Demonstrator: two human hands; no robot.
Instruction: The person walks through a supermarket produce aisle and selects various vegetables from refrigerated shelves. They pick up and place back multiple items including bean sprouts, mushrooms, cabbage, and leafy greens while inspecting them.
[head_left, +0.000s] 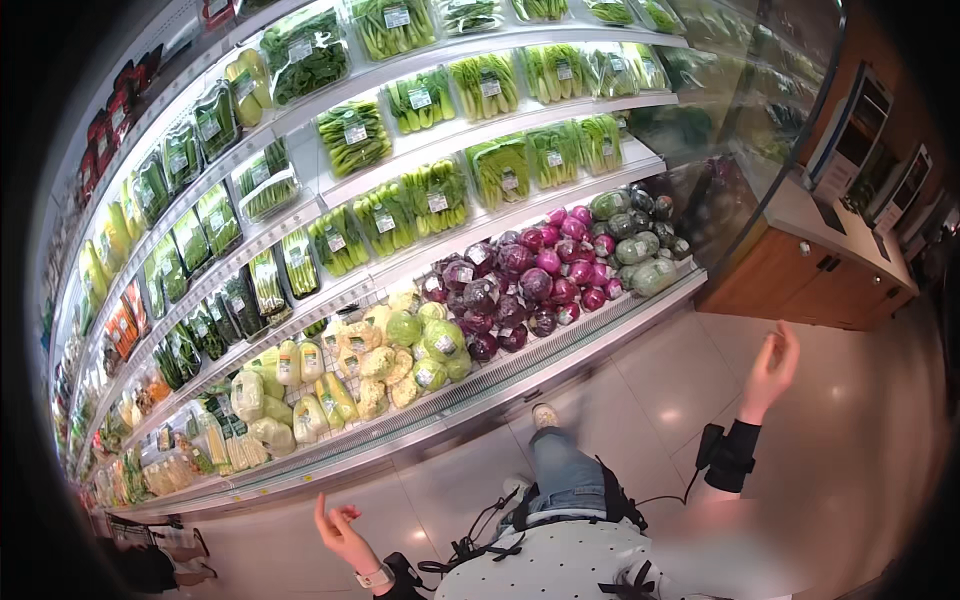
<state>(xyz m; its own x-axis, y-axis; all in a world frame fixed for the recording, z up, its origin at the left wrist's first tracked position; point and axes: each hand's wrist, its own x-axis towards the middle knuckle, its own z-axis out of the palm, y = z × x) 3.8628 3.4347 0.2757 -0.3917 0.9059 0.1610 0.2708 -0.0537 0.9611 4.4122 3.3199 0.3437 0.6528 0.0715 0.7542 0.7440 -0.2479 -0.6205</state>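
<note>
My left hand (343, 534) hangs over the tiled floor at the lower left, fingers loosely bent and apart, holding nothing. Out to the right, my right hand (770, 371) is also in the air with nothing in it, between the wooden counter and the produce shelf. Before me stands a refrigerated display. Its bottom shelf carries wrapped red cabbages (517, 292), green cabbages (429, 346), cauliflowers (376, 364) and dark green wrapped round vegetables (641, 247). Neither hand touches the produce.
Upper shelves hold bagged leafy greens (435, 196) with labels. A metal front rail (465, 409) edges the case. A wooden counter (799, 274) with screen devices stands at the right. At lower left is another person's leg (187, 555) beside a wire cart (135, 523). A cable (694, 484) hangs from my right wrist band.
</note>
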